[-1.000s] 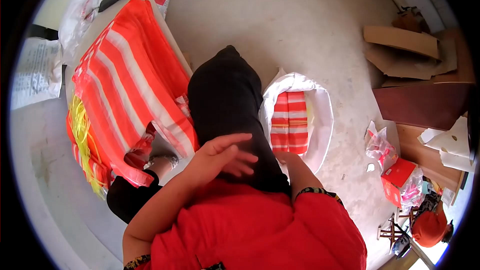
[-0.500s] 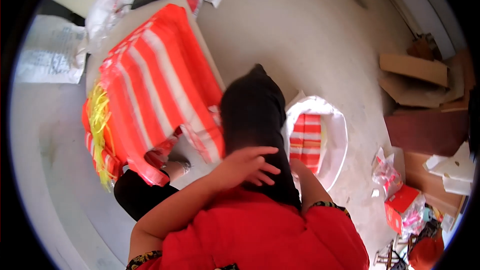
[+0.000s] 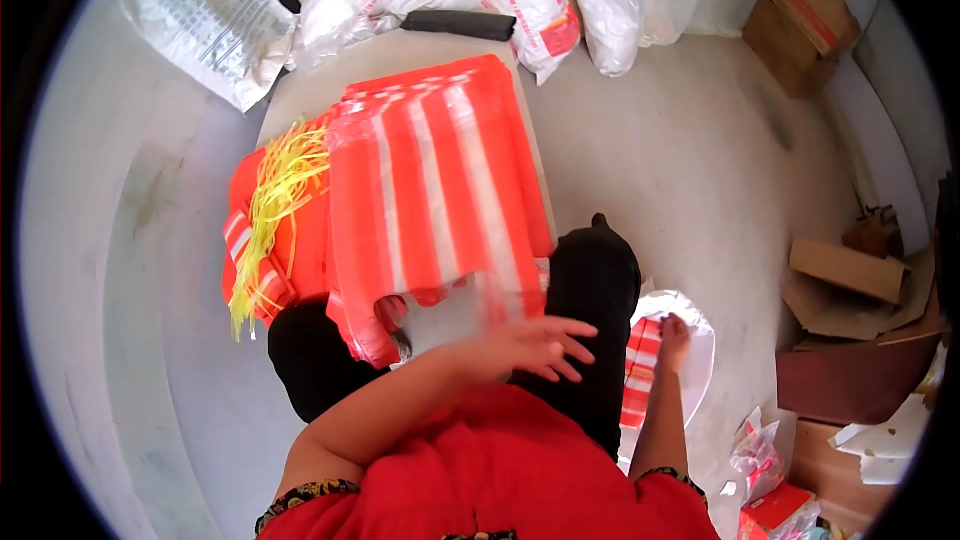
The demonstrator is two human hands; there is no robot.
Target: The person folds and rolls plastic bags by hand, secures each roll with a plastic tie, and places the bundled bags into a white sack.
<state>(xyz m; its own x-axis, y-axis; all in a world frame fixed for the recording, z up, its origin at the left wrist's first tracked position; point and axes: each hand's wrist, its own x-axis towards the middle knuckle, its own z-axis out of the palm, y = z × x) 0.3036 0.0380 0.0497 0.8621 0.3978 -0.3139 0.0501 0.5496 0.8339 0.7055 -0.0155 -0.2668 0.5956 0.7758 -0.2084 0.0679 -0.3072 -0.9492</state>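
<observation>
My left hand (image 3: 540,345) hovers over my lap by the black-trousered thigh, fingers spread, holding nothing. At the right, my right hand (image 3: 674,340) is over a white sack (image 3: 703,340) that holds red-and-white striped bundles (image 3: 640,370); its fingers are bent together, and what they hold, if anything, is too small to name. In front of me a stack of red-and-white striped plastic bags (image 3: 430,170) lies on a low table (image 3: 310,90), its handle ends hanging towards my knees. Yellow strips (image 3: 280,200) lie along the stack's left side.
A black roll (image 3: 458,24) lies at the table's far end, before white printed sacks (image 3: 530,0). A printed sack (image 3: 210,15) stands far left. Cardboard boxes (image 3: 845,270) and a dark red box (image 3: 830,380) are at the right, with a red box (image 3: 778,510) below.
The view has turned right-to-left, so the table and stack appear further right and more upright. My right hand has moved up over the sack. My left hand stays over my lap, fingers spread.
</observation>
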